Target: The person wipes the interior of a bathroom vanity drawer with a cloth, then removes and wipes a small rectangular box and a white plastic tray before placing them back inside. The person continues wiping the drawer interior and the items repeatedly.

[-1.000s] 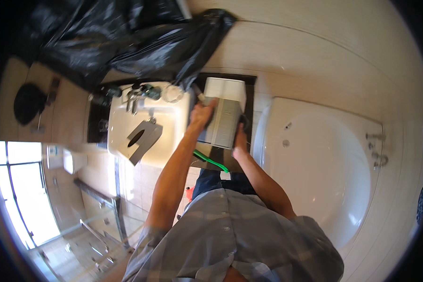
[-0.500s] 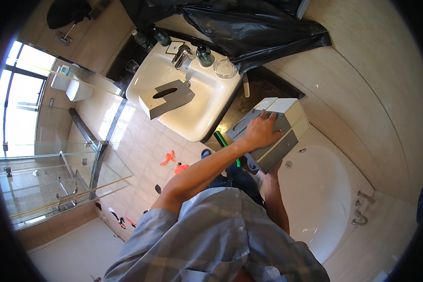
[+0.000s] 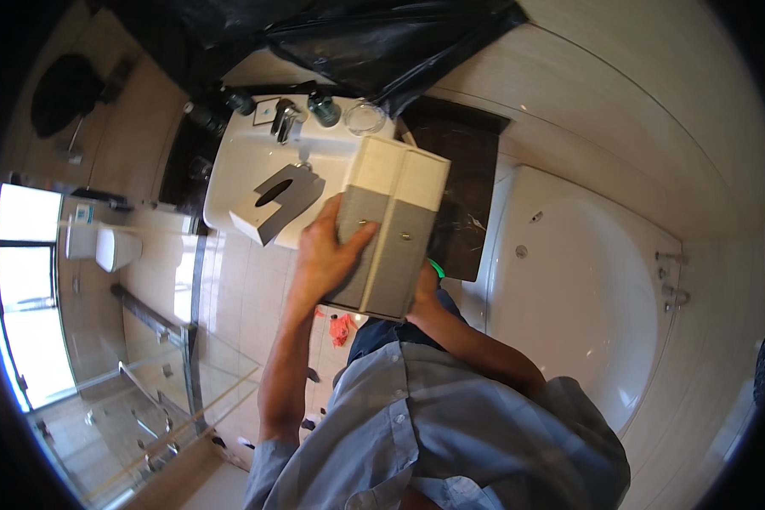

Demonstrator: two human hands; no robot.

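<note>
A: In the head view, where is the storage box?

B: Mid-frame: a grey-and-cream two-drawer storage box [image 3: 391, 225], tilted, its knobbed front facing up. It overlaps the right edge of the sink [image 3: 219, 183] and the dark marbled counter [image 3: 463, 191]; I cannot tell whether its underside touches anything.

A: And the hands?

B: The left hand [image 3: 325, 253] clasps its left side, thumb laid across the front close to one knob [image 3: 363, 223]. The right hand [image 3: 424, 291] is at the lower right edge, mostly hidden behind it, so I cannot tell how its fingers are set.

A: How would it handle?

B: Stiff and boxy, I'd judge; fairly light if empty, though the contents don't show. The textured sides probably don't slip much.

A: Best hold?

B: Both outer walls, low down, keeping off the knobs: the drawers could slide out. Left of it, a slotted grey tissue-box cover [image 3: 280, 209] lies over the sink.
</note>
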